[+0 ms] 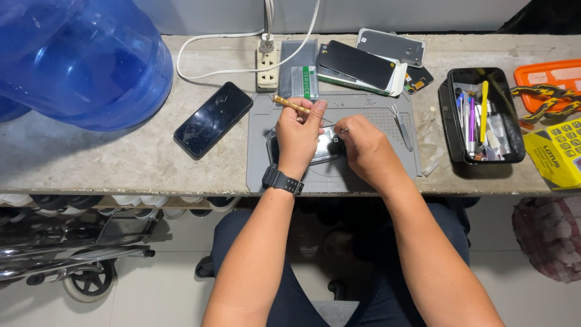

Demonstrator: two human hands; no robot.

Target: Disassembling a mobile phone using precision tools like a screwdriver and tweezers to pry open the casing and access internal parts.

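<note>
Two hands over an opened phone on a grey mat.

Left hand [298, 134] pinching a brass screwdriver [292, 105]; right hand [362, 145] pinching thin tweezers [342, 129] above phone [330, 148]. Mat [387, 115] on bench; cracked phone [213, 119] left, black tray [452, 118] right.

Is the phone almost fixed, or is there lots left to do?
It looks mid-way. The phone lies opened on the grey mat. The left hand holds a brass-handled screwdriver; the right hand pinches something thin at its edge. Spare screens wait behind, so closing up seems left.
</note>
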